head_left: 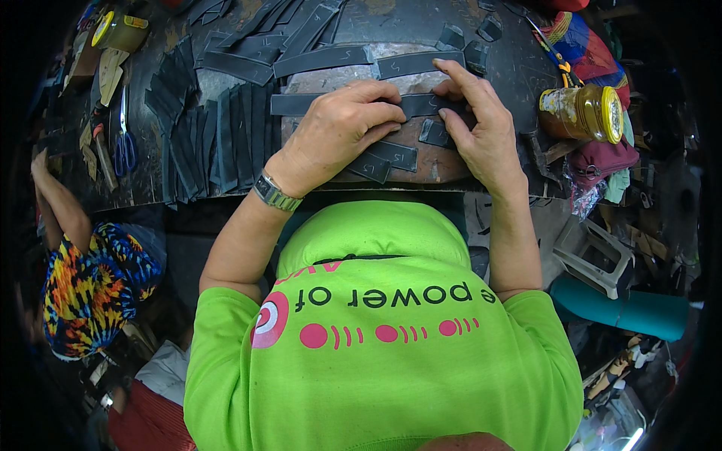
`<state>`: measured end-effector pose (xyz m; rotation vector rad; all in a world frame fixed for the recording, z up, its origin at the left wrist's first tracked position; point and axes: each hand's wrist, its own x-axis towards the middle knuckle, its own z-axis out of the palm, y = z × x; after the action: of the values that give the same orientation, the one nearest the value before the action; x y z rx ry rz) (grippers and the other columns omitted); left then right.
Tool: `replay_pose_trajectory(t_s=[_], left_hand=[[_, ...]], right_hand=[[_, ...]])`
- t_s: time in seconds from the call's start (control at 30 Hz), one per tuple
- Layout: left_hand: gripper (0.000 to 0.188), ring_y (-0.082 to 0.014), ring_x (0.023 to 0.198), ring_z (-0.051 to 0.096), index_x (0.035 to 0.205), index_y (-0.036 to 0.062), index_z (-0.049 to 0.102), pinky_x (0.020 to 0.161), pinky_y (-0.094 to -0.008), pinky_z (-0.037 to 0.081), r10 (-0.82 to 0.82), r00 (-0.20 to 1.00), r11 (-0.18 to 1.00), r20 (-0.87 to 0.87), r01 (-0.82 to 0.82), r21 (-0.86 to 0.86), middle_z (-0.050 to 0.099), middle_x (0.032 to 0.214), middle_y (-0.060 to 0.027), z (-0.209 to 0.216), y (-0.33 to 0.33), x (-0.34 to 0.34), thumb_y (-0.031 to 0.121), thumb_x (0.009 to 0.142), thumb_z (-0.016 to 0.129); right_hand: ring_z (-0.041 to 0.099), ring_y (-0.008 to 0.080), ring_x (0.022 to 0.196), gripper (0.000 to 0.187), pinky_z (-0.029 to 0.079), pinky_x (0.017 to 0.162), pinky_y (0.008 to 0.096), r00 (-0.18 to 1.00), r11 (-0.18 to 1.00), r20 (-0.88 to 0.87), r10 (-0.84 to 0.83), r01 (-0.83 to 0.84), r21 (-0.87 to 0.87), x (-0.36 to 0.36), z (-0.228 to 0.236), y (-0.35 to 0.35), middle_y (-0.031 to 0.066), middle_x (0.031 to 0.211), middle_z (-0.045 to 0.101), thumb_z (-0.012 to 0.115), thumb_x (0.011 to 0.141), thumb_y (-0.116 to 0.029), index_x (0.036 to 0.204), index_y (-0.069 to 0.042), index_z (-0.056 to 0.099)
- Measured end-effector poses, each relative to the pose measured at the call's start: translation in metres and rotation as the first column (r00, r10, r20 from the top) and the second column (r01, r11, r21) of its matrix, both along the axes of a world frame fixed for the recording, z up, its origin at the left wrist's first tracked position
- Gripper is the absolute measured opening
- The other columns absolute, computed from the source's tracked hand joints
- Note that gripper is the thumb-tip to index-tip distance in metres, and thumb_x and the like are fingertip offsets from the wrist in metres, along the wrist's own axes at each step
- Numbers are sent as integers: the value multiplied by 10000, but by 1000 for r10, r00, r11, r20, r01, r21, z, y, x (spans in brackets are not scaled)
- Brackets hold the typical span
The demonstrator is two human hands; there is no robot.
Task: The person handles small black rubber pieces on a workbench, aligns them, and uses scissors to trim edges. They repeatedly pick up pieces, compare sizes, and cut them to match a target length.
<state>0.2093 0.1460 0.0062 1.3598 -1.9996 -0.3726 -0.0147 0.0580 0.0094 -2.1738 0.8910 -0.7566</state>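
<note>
A dark, leather-like strip (421,105) lies crosswise on a worn slab (430,156) in front of me. My left hand (347,124) is closed at its middle, fingertips pinched together on it. My right hand (481,120) has its curled fingers and thumb around the right end, with the index finger raised. Part of the strip is hidden beneath my hands. Short dark pieces (370,167) with pale marks lie just below my left fingers, and another small piece (435,134) sits by my right thumb. Two longer strips (323,60) rest beyond my hands.
Piles of dark strips (239,135) cover the table's left side. Blue-handled scissors (125,150) and a knife-like tool (104,154) lie farther left. Jars stand at both sides, one a yellow-lidded jar (579,113) at right. Another person (98,286) in a colourful shirt is at left.
</note>
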Motion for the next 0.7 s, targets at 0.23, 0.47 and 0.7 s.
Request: replay_pose_trajectory(t_s=[0.23, 0.47, 0.7], left_hand=[[176, -269, 1036, 714, 1009, 59, 760, 888, -355, 589, -26, 999, 999, 34, 27, -19, 719, 1139, -86, 1, -1, -1, 76, 835, 771], [155, -296, 1059, 700, 1011, 42, 723, 921, -368, 573, -86, 992, 993, 88, 93, -76, 722, 1154, -89, 1, -4, 1, 75, 860, 740], [154, -243, 1196, 626, 1014, 100, 719, 1095, -486, 441, -35, 966, 994, 257, 59, -88, 729, 1192, -22, 5, -2, -1, 154, 876, 759]], right_hand=[[696, 299, 1002, 664, 555, 909, 387, 1000, 1000, -2, -2, 2, -12, 1, 0, 0, 134, 1068, 689, 673, 830, 90, 1438, -163, 591], [685, 305, 1005, 659, 550, 907, 392, 1000, 999, -5, 6, -6, -41, 2, -1, 0, 130, 1061, 697, 671, 823, 94, 1427, -159, 595], [675, 300, 1015, 657, 547, 908, 394, 1000, 998, 0, 8, -8, -64, 3, -1, 0, 123, 1068, 706, 675, 815, 93, 1421, -151, 601]])
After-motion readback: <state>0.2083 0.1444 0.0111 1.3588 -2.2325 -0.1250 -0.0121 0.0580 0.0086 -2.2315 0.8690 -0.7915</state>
